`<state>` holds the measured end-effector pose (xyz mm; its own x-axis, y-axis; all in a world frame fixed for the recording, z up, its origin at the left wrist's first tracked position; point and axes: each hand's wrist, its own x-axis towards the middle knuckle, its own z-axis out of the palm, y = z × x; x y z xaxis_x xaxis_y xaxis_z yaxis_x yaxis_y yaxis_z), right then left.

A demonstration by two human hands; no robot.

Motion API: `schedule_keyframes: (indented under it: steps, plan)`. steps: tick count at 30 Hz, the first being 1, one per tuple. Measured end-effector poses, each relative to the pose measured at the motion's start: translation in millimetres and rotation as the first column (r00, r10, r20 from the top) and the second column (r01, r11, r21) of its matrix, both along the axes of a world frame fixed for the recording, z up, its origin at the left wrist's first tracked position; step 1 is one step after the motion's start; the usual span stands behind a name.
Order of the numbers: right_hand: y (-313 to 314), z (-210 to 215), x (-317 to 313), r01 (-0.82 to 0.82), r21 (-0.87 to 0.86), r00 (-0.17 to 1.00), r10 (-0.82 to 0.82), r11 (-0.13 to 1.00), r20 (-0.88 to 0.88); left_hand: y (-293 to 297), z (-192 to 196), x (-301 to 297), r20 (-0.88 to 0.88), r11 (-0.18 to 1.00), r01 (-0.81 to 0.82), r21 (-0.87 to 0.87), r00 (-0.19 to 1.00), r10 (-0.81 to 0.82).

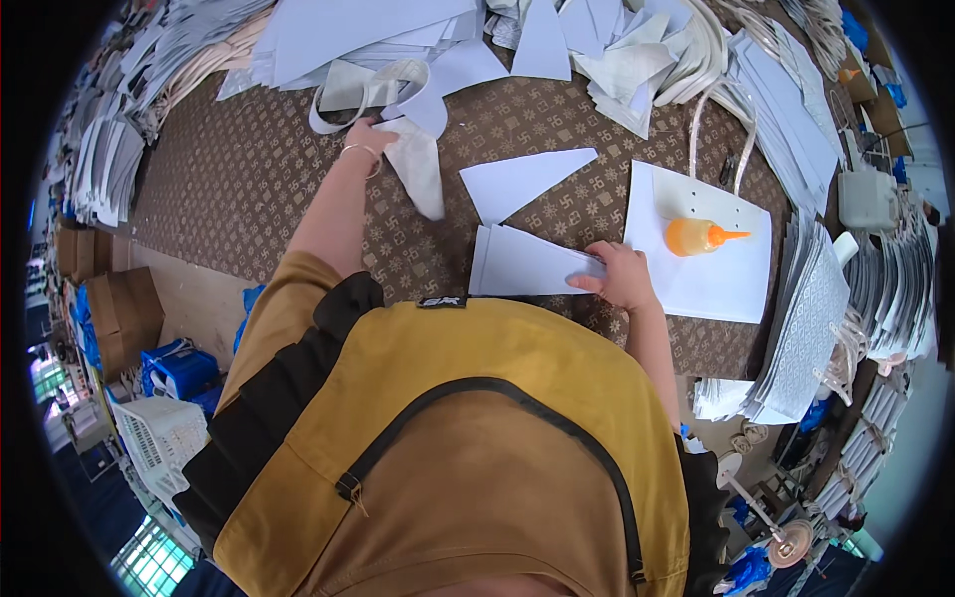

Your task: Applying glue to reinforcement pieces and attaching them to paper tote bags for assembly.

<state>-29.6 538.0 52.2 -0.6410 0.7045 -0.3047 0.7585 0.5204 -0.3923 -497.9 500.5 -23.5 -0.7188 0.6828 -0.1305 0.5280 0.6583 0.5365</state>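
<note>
The patterned tabletop (249,189) supports 2 workpieces within reach. The larger, a small stack of white panels (527,261), lies flat near the table's front edge; it is likely light and fairly stiff, with smooth faces that may slide on one another, so hold both faces together at the short right end. The smaller, a curved off-white piece (418,174), lies farther forward and appears light, softer and easily creased; support it at its broad upper end. The right hand (625,277) rests at the stack's right end, thumb on the top face and spread from the forefinger; pinch or press cannot be determined. The left hand (368,137) meets the curved piece's upper left edge; its fingertips are unclear, so grip cannot be confirmed.
</note>
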Motion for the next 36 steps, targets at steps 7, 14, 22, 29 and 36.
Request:
schedule_keyframes:
  steps: [7,14,22,29,36]
  plan:
    - [-6.8,-4.1,0.3,0.035,-0.091,0.998,-0.03,0.995,0.056,-46.0,98.8,31.3,0.835,0.936,-0.241,0.257,0.543,-0.09]
    - [-16.6,-17.4,-17.6,0.107,-0.196,0.985,-0.13,0.975,-0.112,-66.2,147.2,97.5,0.662,0.776,-0.083,0.625,0.583,-0.471]
    - [-3.4,-51.3,2.4,0.199,-0.392,0.955,-0.268,0.898,-0.128,-75.7,38.1,173.1,0.041,0.441,0.682,0.584,0.518,-0.854]
    - [-10.7,-45.6,23.2,0.092,-0.761,0.45,-0.709,0.642,-0.544,-50.1,24.1,148.8,0.179,0.385,0.805,0.451,0.341,-0.923]
    - [-44.4,-21.3,9.4,0.289,-0.203,0.813,-0.352,0.936,-0.463,-1.0,52.1,137.6,0.361,0.321,0.938,0.129,0.257,-0.896]
